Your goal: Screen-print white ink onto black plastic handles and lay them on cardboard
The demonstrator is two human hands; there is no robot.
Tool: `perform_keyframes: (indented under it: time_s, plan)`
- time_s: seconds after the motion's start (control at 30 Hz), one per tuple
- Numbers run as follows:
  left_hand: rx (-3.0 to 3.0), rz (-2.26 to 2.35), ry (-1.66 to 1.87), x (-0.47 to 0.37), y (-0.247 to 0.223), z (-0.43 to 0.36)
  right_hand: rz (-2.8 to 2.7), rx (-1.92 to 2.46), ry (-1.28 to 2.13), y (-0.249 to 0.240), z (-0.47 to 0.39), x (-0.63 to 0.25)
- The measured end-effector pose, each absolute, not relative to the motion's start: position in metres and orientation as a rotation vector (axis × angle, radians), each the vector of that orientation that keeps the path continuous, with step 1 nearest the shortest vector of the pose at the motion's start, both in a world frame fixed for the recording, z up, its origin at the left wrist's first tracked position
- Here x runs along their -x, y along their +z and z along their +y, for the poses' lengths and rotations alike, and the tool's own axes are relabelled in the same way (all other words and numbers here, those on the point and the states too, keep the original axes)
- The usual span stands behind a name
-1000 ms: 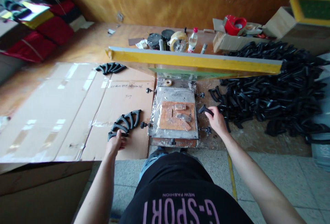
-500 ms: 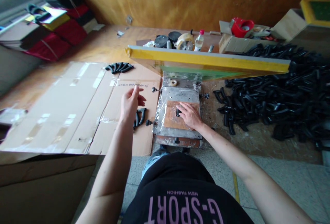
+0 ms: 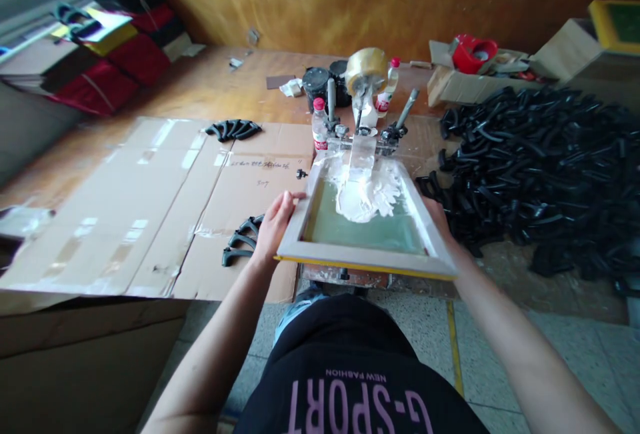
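A screen printing frame (image 3: 367, 261) lies lowered over the jig, tilted slightly, with its green mesh facing up. White ink (image 3: 367, 199) is spread across the far half of the mesh. My left hand (image 3: 275, 224) grips the left side of the frame, thumb along the edge. At the opposite side, my right hand (image 3: 440, 221) holds the right rim, its fingers partly hidden. Several curved black handles (image 3: 240, 239) rest on cardboard beside my left hand. The jig's plate and whatever sits on it are covered by the frame.
Behind the frame stand a clamp with a tape roll (image 3: 367, 69), bottles (image 3: 319, 129) and black tubs (image 3: 315, 87). A big heap of black handles (image 3: 540, 174) covers the right side. Flattened cardboard (image 3: 115, 201) spreads left, with another row of handles (image 3: 234, 130) on it.
The raised frame has come down over the jig, showing the ink and the clamp behind. My right hand left the plate for the frame's right side; my left hand moved right onto its left side.
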State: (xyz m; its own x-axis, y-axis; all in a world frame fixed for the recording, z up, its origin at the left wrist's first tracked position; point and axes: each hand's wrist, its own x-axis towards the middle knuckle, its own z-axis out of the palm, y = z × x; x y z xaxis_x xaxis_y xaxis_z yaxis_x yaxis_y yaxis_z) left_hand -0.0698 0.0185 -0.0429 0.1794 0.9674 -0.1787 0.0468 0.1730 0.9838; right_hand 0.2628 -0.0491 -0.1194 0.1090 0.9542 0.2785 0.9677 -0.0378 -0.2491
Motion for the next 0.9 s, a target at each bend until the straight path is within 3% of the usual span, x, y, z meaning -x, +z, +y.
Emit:
perform_keyframes:
  time_s: [0.13, 0.3, 0.43, 0.6, 0.7, 0.9]
  plan:
    - [-1.157, 1.279, 0.713, 0.085, -0.110, 0.005, -1.666, 2.006, -0.131, -0.100, -0.002, -0.261]
    - [-1.210, 1.344, 0.654, 0.083, -0.160, 0.010, -1.973, 1.893, -0.006, -0.088, 0.043, -0.197]
    - [-1.194, 1.325, 0.607, 0.085, -0.162, 0.015, -2.252, 1.853, 0.118, -0.099, 0.019, -0.173]
    - [-1.182, 1.331, 0.582, 0.087, -0.159, 0.014, -2.622, 1.320, 0.171, -0.098, -0.030, -0.180]
    - [-1.170, 1.330, 0.599, 0.086, -0.158, 0.013, -2.603, 1.263, 0.234, -0.097, -0.029, -0.184]
    - [-1.131, 1.332, 0.596, 0.085, -0.153, 0.011, -2.409, 1.350, 0.049, -0.119, -0.041, -0.173]
